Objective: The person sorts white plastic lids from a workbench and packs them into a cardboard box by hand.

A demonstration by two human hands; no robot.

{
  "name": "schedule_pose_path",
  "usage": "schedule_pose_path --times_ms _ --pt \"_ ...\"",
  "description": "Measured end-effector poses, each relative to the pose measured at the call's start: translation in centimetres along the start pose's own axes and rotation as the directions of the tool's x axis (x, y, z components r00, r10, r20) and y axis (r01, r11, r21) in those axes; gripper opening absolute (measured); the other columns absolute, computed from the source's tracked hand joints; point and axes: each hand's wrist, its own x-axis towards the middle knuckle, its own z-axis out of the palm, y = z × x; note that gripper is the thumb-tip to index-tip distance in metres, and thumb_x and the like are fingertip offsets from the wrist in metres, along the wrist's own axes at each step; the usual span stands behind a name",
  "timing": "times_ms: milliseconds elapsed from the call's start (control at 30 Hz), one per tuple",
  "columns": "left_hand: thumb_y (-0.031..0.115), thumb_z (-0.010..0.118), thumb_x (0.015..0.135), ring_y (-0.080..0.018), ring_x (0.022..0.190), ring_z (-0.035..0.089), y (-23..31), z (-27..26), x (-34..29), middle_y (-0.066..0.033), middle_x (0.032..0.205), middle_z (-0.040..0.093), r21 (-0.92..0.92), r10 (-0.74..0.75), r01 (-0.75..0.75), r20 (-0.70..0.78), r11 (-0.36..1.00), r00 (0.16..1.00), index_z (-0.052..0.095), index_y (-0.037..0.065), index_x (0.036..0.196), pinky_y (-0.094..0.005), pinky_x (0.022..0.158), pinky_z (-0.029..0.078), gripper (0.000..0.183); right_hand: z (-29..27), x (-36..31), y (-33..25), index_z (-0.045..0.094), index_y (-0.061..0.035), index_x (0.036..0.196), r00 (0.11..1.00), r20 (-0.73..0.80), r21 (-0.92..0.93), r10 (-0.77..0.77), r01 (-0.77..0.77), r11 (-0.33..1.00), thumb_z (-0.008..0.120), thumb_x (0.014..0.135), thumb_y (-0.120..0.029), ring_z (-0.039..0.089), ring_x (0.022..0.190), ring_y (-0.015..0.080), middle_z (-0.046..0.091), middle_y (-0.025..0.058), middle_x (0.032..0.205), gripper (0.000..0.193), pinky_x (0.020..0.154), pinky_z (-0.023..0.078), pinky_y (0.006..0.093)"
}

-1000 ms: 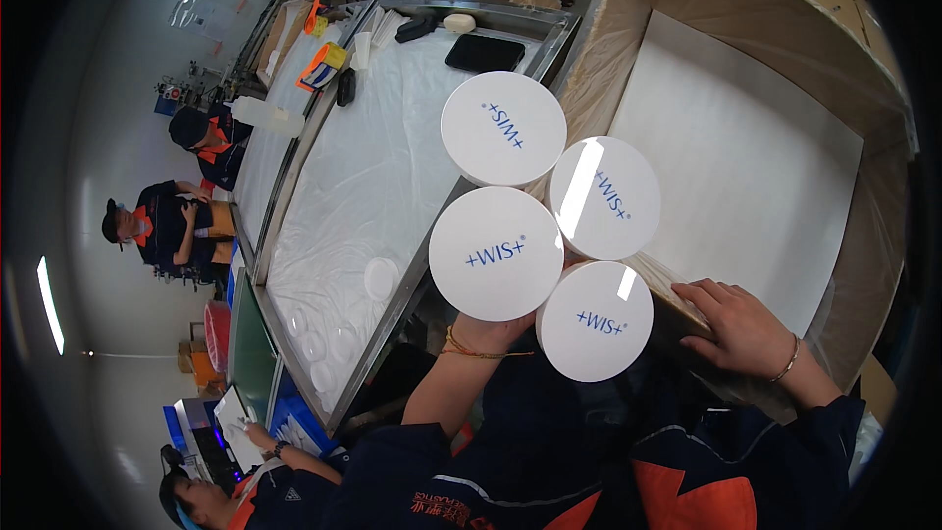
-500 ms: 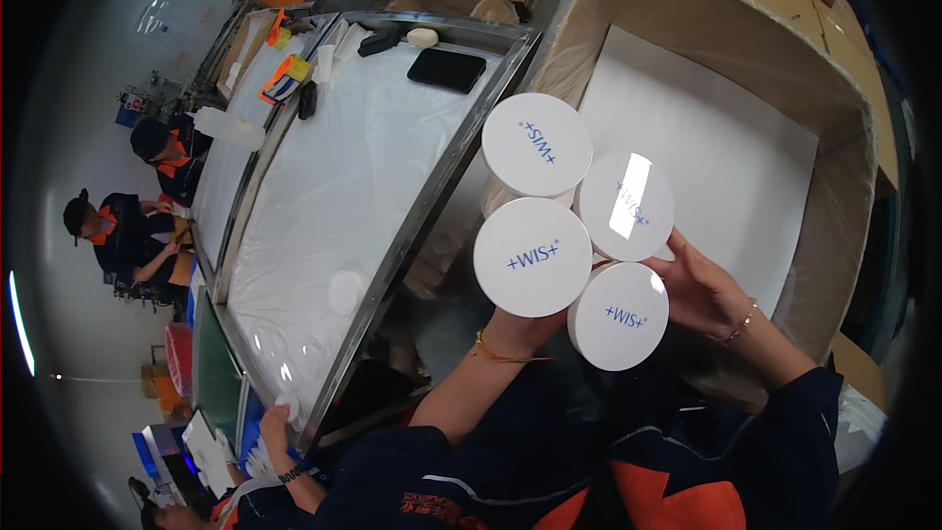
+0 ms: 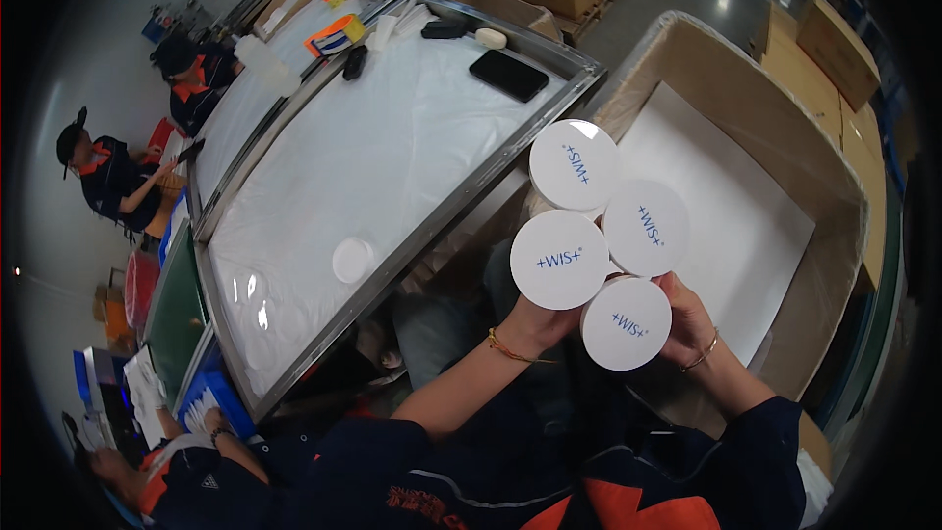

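Note:
Several round white lids with blue print on top are clustered tightly together in front of me: a far one (image 3: pixel 574 162), a right one (image 3: pixel 648 226), a left one (image 3: pixel 559 260) and the nearest one (image 3: pixel 626 324). My left hand (image 3: pixel 540 327) is closed around the cluster from below and the left, its fingers mostly hidden under the lids. From the right, my right hand (image 3: pixel 690 322) grips the nearest lids, thumb at their edge. The cluster is held beside the near left rim of a large carton (image 3: pixel 834 177) lined with clear plastic. A white sheet (image 3: pixel 726 206) lies inside that carton.
To the left stands a metal-framed table (image 3: pixel 324 177) covered in white film. On it are another white round piece (image 3: pixel 353 260), a black phone (image 3: pixel 508 76) and an orange tape dispenser (image 3: pixel 334 34). Co-workers sit along the left; one reaches toward a blue bin (image 3: pixel 221 388).
The view has shifted, so table and carton appear further right. Both hands still hold the lids, now drawn closer together. The near co-worker's hand has moved from the table edge to the blue bin.

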Motion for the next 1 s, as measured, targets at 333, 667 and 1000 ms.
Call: schedule_pose_path --times_ms 333,667,1000 --pt "0.026 0.057 0.091 -0.0207 0.114 0.054 5.3 2.9 0.6 -0.0061 0.122 0.056 0.140 0.200 -0.215 0.111 0.967 0.973 0.049 0.008 0.126 -0.0425 0.099 0.045 0.041 0.5 2.6 -0.3 0.051 -0.0057 0.122 0.977 -0.058 -0.305 -0.207 0.180 0.935 0.069 0.085 -0.020 0.058 0.102 0.0148 0.061 0.0041 0.111 0.044 0.090 0.046 0.0331" --pt "0.015 0.058 0.085 -0.0294 0.078 0.063 20.6 -1.8 1.4 -0.0085 0.095 0.062 0.699 0.439 0.198 0.182 -0.687 0.880 0.059 0.008 0.093 -0.0392 0.068 0.051 0.011 -9.9 -0.1 -5.2 0.060 -0.0017 0.082 0.766 0.061 -0.939 -0.640 -0.174 -0.298 0.067 0.077 -0.003 0.054 0.060 0.0203 0.055 0.0088 0.070 0.008 0.059 0.045 0.0316" --pt "0.013 0.059 0.078 -0.0335 0.080 0.063 29.8 -13.4 5.6 -0.0145 0.085 0.065 0.725 0.527 0.359 0.007 -0.587 0.850 0.062 0.004 0.086 -0.0427 0.073 0.051 0.012 -20.6 -0.1 0.8 0.058 -0.0189 0.109 0.899 -0.160 -0.768 -0.407 -0.372 -0.521 0.062 0.077 -0.020 0.060 0.089 0.0366 0.059 0.0217 0.091 0.033 0.079 0.050 0.0437"
